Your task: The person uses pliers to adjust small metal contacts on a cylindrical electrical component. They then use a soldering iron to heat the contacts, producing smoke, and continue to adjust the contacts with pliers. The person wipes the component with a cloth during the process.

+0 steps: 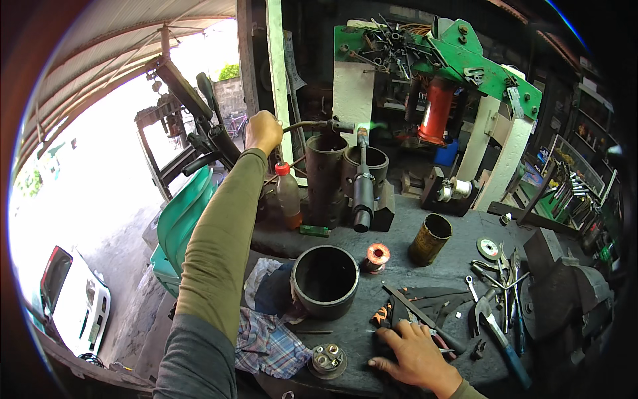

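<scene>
My left hand (264, 132) reaches far forward, closed round the back end of a gas torch (306, 124) with a thin curved tube. Its burner lies over the top of a tall dark metal cylinder (325, 173), and a greenish flame shows at the mouth. Right at that flame is the head of a soldering iron (363, 193), whose dark, thick handle points toward me across a second metal cylinder (379, 159). My right hand (415, 358) rests, fingers apart, on a black cloth (425, 302) beside a flat file (419, 312).
Around the bench stand a red-capped bottle (288, 196), a wide dark pipe section (325, 282), a solder spool (377, 257) and a rusty can (430, 239). Pliers and a hammer (498, 336) lie right, near a bench vise (565, 286). A green press frame (465, 56) rises behind.
</scene>
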The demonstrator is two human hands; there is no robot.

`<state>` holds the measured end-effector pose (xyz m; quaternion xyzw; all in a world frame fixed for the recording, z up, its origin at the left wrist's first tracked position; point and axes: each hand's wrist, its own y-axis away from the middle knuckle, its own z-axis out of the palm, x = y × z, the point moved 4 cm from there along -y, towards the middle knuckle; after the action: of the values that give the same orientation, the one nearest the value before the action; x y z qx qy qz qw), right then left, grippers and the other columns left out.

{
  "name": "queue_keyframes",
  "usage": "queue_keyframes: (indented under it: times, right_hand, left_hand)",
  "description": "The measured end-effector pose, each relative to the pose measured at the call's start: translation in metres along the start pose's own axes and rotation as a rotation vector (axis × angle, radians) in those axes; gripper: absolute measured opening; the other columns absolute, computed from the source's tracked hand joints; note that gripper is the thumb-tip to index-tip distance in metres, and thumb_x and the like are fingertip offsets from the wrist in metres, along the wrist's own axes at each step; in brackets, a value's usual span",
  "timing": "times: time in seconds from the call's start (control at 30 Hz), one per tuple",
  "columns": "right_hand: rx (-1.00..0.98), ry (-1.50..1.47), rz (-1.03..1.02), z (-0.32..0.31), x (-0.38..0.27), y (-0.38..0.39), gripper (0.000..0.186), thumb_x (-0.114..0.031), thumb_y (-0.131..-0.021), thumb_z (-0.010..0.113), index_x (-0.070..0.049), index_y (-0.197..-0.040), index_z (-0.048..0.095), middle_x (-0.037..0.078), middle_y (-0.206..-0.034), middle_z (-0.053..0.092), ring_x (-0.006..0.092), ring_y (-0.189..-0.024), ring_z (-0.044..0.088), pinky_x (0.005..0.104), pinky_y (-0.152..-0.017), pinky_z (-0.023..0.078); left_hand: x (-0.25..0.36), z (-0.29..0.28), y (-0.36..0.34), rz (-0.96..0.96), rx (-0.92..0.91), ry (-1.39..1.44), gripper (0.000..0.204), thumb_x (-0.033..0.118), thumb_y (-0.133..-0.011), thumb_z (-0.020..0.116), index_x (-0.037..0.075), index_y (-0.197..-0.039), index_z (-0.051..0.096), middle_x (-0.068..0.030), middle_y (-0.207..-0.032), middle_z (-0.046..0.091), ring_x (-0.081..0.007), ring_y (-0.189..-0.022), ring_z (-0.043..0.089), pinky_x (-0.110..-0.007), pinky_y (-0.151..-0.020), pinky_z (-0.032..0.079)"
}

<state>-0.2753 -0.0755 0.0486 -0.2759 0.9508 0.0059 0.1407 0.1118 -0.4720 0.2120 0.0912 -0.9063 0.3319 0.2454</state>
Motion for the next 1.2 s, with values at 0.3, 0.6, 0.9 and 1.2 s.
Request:
queue_keyframes:
  times: [0.3,0.6,0.9,1.2]
  right_hand:
    - [0.518,-1.011,0.254,-0.067,0.036,-0.083,0.044,-0.042,-0.112,0.059,0.001,-0.115,0.069,0.003,-0.089,0.066,0.0136,-0.080,0.063,0.0319,-0.075,0.053]
    - [0.303,-1.754,0.143,-0.101,-0.009,-0.204,0.079,-0.067,-0.109,0.053,0.009,-0.127,0.061,0.025,-0.102,0.074,0.0302,-0.082,0.076,0.0438,-0.073,0.068]
    - [0.471,-1.849,0.112,-0.103,-0.021,-0.225,0.034,-0.025,-0.107,0.073,0.003,-0.116,0.056,0.016,-0.095,0.065,0.0183,-0.071,0.063,0.0294,-0.057,0.048]
    - [0.594,-1.103,0.337,-0.109,-0.005,-0.003,0.020,-0.020,-0.104,0.070,-0.002,-0.111,0.064,0.002,-0.082,0.062,0.0069,-0.059,0.054,0.0240,-0.048,0.041]
  left_hand:
    - [0.045,-0.093,0.170,0.235,0.160,0.465,0.046,0.029,-0.102,0.074,-0.006,-0.132,0.072,-0.0287,-0.123,0.076,-0.0386,-0.114,0.076,-0.042,-0.101,0.057]
    - [-0.021,-0.158,0.485,0.041,-0.112,0.818,0.052,0.012,-0.090,0.081,-0.006,-0.134,0.061,-0.0171,-0.128,0.065,-0.0234,-0.110,0.064,-0.037,-0.099,0.053]
    - [0.021,-0.103,0.519,0.126,-0.302,0.396,0.087,0.032,-0.074,0.100,-0.002,-0.142,0.060,-0.0229,-0.135,0.068,-0.0410,-0.129,0.063,-0.049,-0.113,0.048]
    - [-0.006,-0.116,0.463,0.026,-0.811,0.865,0.072,-0.003,-0.073,0.094,-0.001,-0.141,0.068,-0.0144,-0.135,0.075,-0.0227,-0.126,0.070,-0.037,-0.114,0.051]
